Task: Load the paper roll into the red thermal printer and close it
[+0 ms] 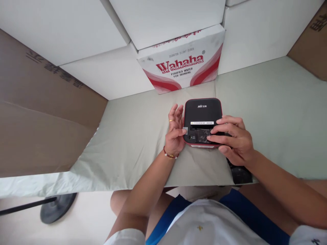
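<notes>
A small black device with a red rim [203,112] lies on a pale green cloth-covered table [143,136]. My left hand [175,131] rests against its left side, fingers stretched upward and thumb touching a small grey tab at the edge. My right hand [233,139] lies over the device's near right part, fingertips pressed flat on a shiny dark film [201,135] on its top. A white and yellow label strip [201,123] runs across the device above the film.
A white Wahaha water carton [182,64] stands just behind the device among white boxes [255,34]. Brown cardboard [38,119] walls the left side. A black round object [240,174] sits at the table's near edge under my right wrist. A black stand base [57,207] is on the floor.
</notes>
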A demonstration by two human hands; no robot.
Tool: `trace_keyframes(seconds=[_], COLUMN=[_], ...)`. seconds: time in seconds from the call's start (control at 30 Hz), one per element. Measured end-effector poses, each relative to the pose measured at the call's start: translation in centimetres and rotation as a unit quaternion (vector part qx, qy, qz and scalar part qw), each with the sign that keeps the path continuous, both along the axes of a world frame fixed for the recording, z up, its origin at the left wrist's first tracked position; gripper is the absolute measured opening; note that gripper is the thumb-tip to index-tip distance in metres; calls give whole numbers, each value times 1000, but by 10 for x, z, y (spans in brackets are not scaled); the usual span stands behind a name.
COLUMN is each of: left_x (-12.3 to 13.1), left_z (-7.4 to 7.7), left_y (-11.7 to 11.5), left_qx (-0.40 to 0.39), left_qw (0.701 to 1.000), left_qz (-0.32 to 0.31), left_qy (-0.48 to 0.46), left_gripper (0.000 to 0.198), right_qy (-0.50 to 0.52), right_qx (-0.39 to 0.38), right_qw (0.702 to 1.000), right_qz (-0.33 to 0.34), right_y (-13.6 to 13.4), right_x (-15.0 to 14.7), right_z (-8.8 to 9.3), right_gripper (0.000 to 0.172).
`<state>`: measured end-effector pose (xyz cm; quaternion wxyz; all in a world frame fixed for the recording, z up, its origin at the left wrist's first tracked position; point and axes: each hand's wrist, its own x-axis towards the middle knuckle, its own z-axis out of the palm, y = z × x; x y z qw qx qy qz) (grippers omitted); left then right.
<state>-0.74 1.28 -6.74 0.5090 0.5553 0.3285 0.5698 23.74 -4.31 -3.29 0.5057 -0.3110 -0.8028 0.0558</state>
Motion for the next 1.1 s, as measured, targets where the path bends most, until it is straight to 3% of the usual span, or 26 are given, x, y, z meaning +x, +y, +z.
trace_keyframes(seconds=[0.1,0.33,0.6,0.67,0.77,0.83,0.93,1.03,1.1], left_x=[-3,-7,-6,-2,3,6,7,6,6], left_z=[3,7,0,-2,-1,0,1,-1,-3], left_y=[2,8,10,8,8,10,14,16,16], left_qx=[-37,-117,-106,-123,-147,-173,-202,-172,-151], left_qw=[998,987,988,983,978,972,963,963,967], left_qz=[-55,-97,-87,-93,-67,-43,-4,63,91], left_qy=[-12,-47,-64,-95,-134,-152,-179,-197,-185], left_gripper=[92,98,81,74,60,52,45,52,56], right_qy=[-3,-26,-37,-41,-49,-95,-264,-414,-446], right_qx=[10,58,81,51,-113,-224,-272,-300,-319], right_qw=[1000,997,995,998,992,970,917,837,808], right_qz=[-7,-36,-34,-7,14,-27,-128,-198,-213], right_y=[-1,-5,-7,-8,0,13,41,67,78], right_x=[1,0,-3,-3,-2,-5,-19,-42,-56], right_z=[-1,0,7,19,49,70,92,95,89], right_gripper=[34,27,16,14,34,45,35,24,24])
